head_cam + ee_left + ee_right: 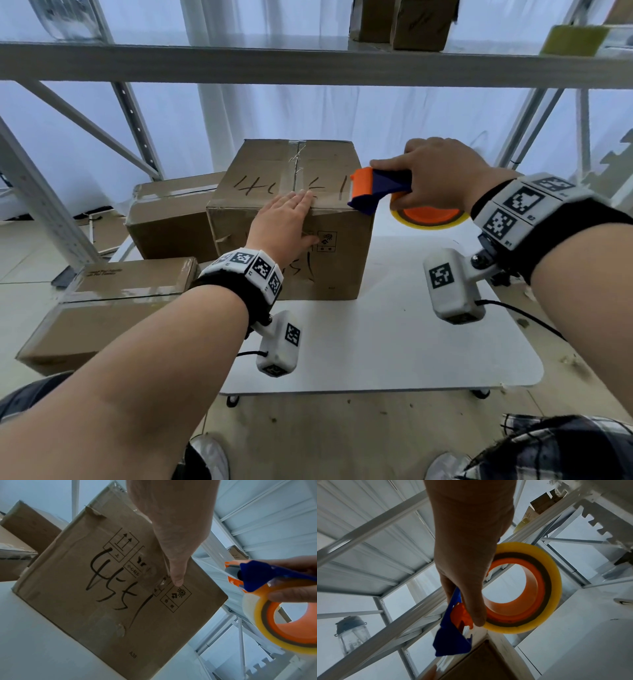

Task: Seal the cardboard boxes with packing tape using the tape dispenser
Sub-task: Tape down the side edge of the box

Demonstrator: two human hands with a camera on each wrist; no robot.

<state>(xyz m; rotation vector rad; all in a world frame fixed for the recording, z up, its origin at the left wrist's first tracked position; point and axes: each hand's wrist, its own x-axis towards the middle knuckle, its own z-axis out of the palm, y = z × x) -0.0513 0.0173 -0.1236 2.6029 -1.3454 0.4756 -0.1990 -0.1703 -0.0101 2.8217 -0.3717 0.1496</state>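
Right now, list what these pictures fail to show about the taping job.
- Left hand fingertips: left wrist view, hidden over the cardboard box top edge.
- Box's far side: every view, hidden by the box itself.
- Tape dispenser cutting edge: head view, covered by its blue guard; right wrist view, blurred.
- Right hand fingers: head view, curled under the dispenser.
- Small print under the box's symbols: left wrist view, too small.

left hand (286, 222) flat, fingers straight, right hand (436, 171) gripping

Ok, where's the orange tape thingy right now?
In the head view the tape dispenser is in the right hand, just off the right front top corner of the cardboard box, above the white table.
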